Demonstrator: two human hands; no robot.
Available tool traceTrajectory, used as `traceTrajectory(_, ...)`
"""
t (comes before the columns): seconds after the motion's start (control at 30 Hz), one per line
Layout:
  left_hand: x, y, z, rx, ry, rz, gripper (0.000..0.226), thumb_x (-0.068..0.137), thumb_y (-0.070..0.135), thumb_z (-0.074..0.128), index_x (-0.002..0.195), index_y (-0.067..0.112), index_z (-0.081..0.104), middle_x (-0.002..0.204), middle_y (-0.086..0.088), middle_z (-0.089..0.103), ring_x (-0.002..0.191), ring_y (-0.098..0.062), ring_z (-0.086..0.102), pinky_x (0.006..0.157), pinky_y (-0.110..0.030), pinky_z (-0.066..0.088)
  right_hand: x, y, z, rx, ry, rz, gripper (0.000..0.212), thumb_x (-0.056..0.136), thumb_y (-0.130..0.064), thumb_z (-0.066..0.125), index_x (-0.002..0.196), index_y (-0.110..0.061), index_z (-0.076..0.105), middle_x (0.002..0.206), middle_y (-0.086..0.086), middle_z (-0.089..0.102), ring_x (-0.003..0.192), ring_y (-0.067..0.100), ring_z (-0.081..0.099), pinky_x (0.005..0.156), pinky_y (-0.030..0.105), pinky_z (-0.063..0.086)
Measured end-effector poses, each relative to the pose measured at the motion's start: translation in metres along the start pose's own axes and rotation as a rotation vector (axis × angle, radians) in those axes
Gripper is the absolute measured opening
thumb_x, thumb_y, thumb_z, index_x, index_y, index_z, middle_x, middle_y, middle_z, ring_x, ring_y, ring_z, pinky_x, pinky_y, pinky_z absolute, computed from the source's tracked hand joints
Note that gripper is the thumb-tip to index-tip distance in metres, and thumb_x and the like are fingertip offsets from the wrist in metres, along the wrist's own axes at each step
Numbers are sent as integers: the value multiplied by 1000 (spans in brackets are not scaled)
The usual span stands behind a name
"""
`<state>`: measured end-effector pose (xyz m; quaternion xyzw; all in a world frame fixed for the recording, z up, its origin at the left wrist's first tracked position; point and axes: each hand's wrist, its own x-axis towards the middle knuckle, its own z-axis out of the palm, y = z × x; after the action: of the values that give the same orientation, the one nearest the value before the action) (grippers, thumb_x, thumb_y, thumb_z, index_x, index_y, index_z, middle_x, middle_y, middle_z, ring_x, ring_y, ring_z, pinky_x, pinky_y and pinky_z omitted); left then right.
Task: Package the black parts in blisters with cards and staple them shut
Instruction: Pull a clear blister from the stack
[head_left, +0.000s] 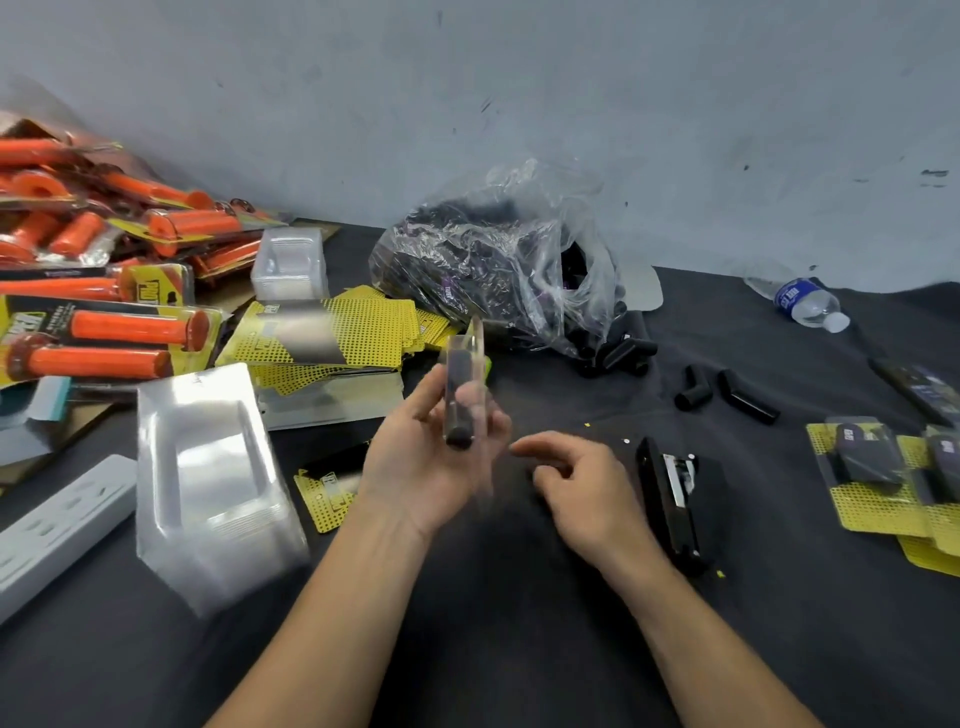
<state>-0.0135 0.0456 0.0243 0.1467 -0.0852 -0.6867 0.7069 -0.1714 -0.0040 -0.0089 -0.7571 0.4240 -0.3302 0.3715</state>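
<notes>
My left hand holds a clear blister edge-on above the table, with a black part inside it and a yellow card edge behind. My right hand hovers just right of it, fingers loosely curled, holding nothing. A black stapler lies on the dark table right of my right hand. Loose black parts lie beyond it, and a clear bag of black parts sits at the back. Yellow cards are piled at centre left. A stack of empty blisters stands at left.
Orange-handled packaged goods are heaped at far left. A white power strip lies at the left edge. Finished yellow-carded packs sit at right. A water bottle lies at back right. A second blister stack stands behind the cards.
</notes>
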Motion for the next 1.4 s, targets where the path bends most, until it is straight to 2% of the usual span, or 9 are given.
traceTrajectory(0.07,-5,4,3,-46,-112,10,33,100,31,49,106,3,65,64,2,52,59,-12,48,61,-24,47,3,-12,23,-157,-164,-284,43,85,1,63,121,-21,70,118,-15,66,119,4,57,99,5,37)
traceTrajectory(0.17,-12,6,7,-93,-320,-24,26,101,24,55,115,3,58,67,-2,55,61,-14,49,64,-25,45,13,-21,57,-339,-360,-491,43,86,-8,71,128,-1,65,130,12,66,130,28,54,113,36,40)
traceTrajectory(0.23,-16,6,8,-82,-383,-25,25,100,21,59,118,2,57,69,-4,56,64,-16,51,68,-27,46,18,-27,66,-455,-384,-447,42,91,-13,70,129,2,64,134,21,62,131,37,52,113,51,38)
traceTrajectory(0.4,-16,14,4,-153,-287,49,27,103,27,51,114,4,58,67,-2,54,62,-15,49,65,-26,47,3,-25,47,-572,-139,-419,26,92,-39,58,97,-18,72,92,4,66,104,27,55,96,37,44)
traceTrajectory(0.6,-13,20,-5,-168,-202,135,33,102,34,47,107,6,62,67,4,52,62,-11,48,65,-22,45,-18,-19,0,-853,-183,-60,64,84,-76,58,136,-38,58,122,-1,62,116,23,57,96,36,46)
traceTrajectory(0.8,-11,23,-8,-181,-190,160,35,103,36,45,105,6,63,67,6,50,63,-9,46,65,-21,46,-32,-26,-2,-926,-26,-175,33,104,-48,39,115,-30,63,97,-1,68,92,25,66,69,35,40)
traceTrajectory(1.03,-2,20,-11,-155,-129,169,32,103,34,51,107,6,65,74,3,54,69,-10,51,74,-23,50,-26,-19,-34,-25,295,106,25,92,-6,52,87,-24,68,72,-6,72,68,15,65,62,35,49)
traceTrajectory(1.2,13,5,-12,-79,-43,64,32,99,33,54,104,6,72,86,-1,64,83,-13,60,95,-28,51,-37,-14,-31,-291,451,-91,21,87,-11,62,94,-30,68,78,-11,72,70,12,65,66,32,49)
traceTrajectory(1.4,24,-13,-9,-6,79,-2,38,93,32,57,128,15,60,89,0,69,89,-12,65,107,-28,46,-40,-22,-8,370,90,126,15,68,-15,58,79,-24,61,66,-10,61,61,9,48,57,25,40)
